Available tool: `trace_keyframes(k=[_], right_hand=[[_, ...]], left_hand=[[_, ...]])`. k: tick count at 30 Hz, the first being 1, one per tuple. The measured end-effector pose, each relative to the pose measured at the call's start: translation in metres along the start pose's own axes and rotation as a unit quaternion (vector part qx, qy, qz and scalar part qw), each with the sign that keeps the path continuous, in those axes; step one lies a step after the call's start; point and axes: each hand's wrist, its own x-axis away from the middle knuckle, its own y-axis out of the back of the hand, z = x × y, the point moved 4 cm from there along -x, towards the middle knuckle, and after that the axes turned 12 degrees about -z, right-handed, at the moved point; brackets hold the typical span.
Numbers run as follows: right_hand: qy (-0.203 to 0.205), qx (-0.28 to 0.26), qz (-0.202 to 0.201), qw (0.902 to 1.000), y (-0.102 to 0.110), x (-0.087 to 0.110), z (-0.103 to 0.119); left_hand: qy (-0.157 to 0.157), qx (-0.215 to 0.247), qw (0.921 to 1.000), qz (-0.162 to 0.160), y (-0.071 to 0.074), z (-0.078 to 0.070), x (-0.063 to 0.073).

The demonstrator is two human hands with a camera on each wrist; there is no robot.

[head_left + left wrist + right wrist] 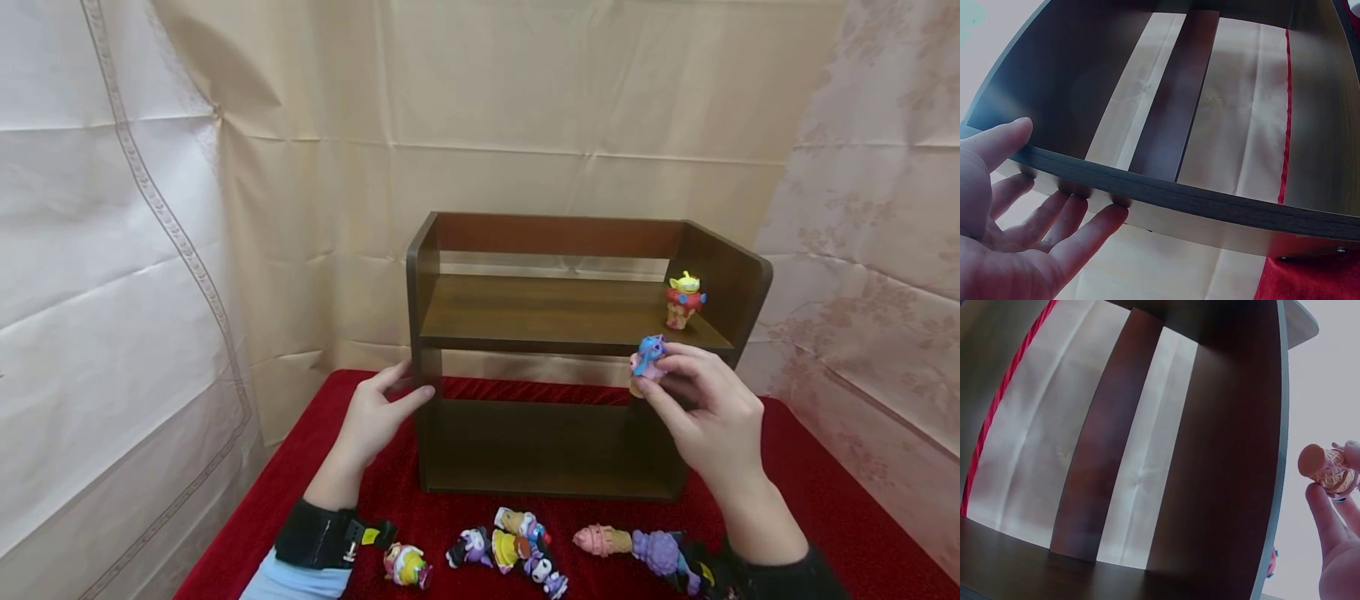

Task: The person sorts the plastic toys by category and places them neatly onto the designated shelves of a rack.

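My right hand point(716, 408) pinches a small blue and pink figurine point(647, 360) between thumb and fingers, upright in front of the upper board of a dark brown two-tier shelf point(555, 310). The right wrist view shows the figurine's waffle-cone base point(1315, 460). On the shelf's left side panel, my left hand point(378, 415) has its thumb over the front edge and its fingertips against the outer face. In the left wrist view those fingers point(1088, 234) are spread along the panel. A yellow-headed figurine on a cone point(684, 302) stands at the upper board's right end.
Several figurines point(510, 550) lie in a cluster on the red cloth point(300, 492) before the shelf. A yellow-bodied figurine point(408, 567) lies to their left. A pink ice-cream-cone figurine point(600, 540) and a purple one point(660, 552) lie near my right wrist. Beige curtains point(525, 108) hang behind.
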Motion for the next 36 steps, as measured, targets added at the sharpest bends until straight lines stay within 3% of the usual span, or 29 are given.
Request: trace_keyframes(k=[8, 18, 29, 36], right_hand=[[-0.009, 0.035, -0.013, 0.9993, 0.002, -0.01, -0.005], [-0.023, 0.105, 0.007, 0.9942, 0.007, -0.016, -0.02], [-0.046, 0.172, -0.018, 0.9839, 0.003, -0.026, -0.027], [-0.04, 0.183, -0.022, 0.982, 0.0, -0.032, -0.034]], left_hand=[[0.002, -0.001, 1.0, 0.001, -0.001, 0.0, 0.0], [-0.004, -0.005, 1.0, 0.001, 0.0, 0.001, 0.0], [-0.01, -0.003, 0.9999, 0.001, 0.0, -0.001, 0.0], [-0.014, -0.004, 0.9999, 0.002, 0.0, 0.0, 0.001]])
